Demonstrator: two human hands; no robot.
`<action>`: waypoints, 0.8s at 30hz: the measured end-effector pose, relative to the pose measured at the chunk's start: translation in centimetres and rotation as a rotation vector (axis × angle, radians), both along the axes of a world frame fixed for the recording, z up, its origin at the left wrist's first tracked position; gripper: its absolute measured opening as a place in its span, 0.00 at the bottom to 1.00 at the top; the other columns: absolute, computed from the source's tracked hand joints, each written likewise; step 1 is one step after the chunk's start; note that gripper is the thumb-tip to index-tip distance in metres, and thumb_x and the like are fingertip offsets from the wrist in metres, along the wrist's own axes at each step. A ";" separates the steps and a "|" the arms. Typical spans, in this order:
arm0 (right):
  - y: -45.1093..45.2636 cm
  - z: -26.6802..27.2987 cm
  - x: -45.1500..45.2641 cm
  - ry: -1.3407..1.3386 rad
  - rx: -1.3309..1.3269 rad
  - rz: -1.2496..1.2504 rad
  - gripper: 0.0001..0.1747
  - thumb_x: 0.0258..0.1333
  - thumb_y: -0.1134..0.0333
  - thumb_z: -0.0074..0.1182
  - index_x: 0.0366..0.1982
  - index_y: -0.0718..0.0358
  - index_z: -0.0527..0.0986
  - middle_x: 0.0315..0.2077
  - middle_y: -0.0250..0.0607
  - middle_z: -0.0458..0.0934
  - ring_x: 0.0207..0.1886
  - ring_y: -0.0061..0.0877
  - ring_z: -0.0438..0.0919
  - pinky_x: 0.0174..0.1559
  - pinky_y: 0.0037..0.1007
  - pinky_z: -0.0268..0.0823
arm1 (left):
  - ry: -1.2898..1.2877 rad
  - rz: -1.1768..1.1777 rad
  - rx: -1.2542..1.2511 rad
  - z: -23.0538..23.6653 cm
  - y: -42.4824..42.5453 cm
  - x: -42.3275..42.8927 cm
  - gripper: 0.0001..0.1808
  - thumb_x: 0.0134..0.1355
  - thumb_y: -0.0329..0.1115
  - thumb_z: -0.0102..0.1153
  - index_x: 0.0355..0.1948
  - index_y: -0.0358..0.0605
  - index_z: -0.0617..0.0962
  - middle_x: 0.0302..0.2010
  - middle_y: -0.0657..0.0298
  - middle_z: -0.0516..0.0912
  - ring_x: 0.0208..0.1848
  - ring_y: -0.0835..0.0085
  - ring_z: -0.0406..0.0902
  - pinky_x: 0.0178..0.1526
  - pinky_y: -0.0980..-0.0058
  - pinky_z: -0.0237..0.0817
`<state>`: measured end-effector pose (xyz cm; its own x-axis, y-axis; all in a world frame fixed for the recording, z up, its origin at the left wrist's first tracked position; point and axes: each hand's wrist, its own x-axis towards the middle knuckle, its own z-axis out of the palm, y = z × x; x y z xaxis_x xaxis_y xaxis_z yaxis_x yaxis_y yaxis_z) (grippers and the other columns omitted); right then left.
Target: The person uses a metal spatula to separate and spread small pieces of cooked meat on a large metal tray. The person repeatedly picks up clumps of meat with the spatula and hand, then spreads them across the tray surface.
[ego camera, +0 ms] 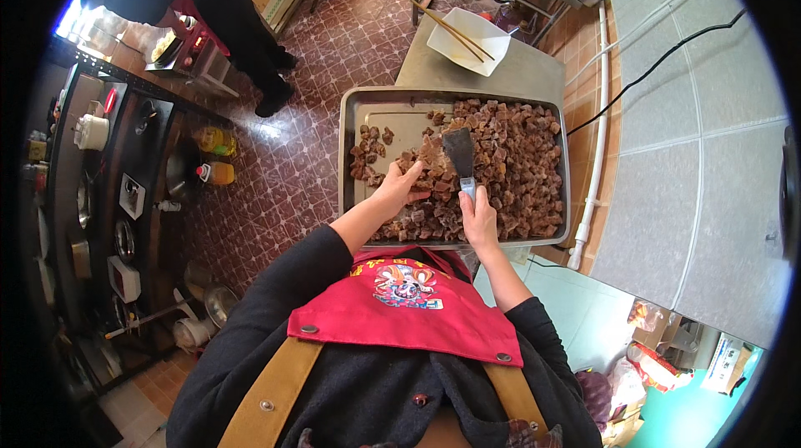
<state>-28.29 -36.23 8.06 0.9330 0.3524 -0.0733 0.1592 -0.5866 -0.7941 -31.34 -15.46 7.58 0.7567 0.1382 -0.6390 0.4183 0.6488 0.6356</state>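
Observation:
Before me a wide metal tray (pixel 375 111) holds many small brown cubes (pixel 519 166), heaped most thickly on its right side. My right hand (pixel 479 218) grips the handle of a scraper (pixel 460 151), its broad dark blade lying over the cubes and pointing away from me. Left of the blade, my left hand (pixel 400 188) reaches in among the cubes with thumb and fingers spread. A paler brown clump (pixel 433 151) lies just past its fingertips. Whether that hand grips any cubes is hard to tell.
Behind the tray, a white bowl (pixel 469 41) with chopsticks (pixel 454 32) across it stands on a metal table (pixel 413 60). Another person (pixel 231 16) works at upper left. Shelves (pixel 94 198) line the left; oil bottles (pixel 219 173) stand beside them. A tiled wall (pixel 663 198) bounds the right.

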 end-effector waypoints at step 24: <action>4.5 7.3 0.7 -0.396 0.025 0.151 0.14 0.68 0.59 0.47 0.44 0.64 0.66 0.27 0.52 0.79 0.27 0.48 0.80 0.27 0.43 0.70 | 0.059 -0.093 0.407 -0.5 -0.5 0.9 0.28 0.65 0.33 0.58 0.52 0.32 0.55 0.55 0.45 0.67 0.51 0.59 0.75 0.34 0.67 0.84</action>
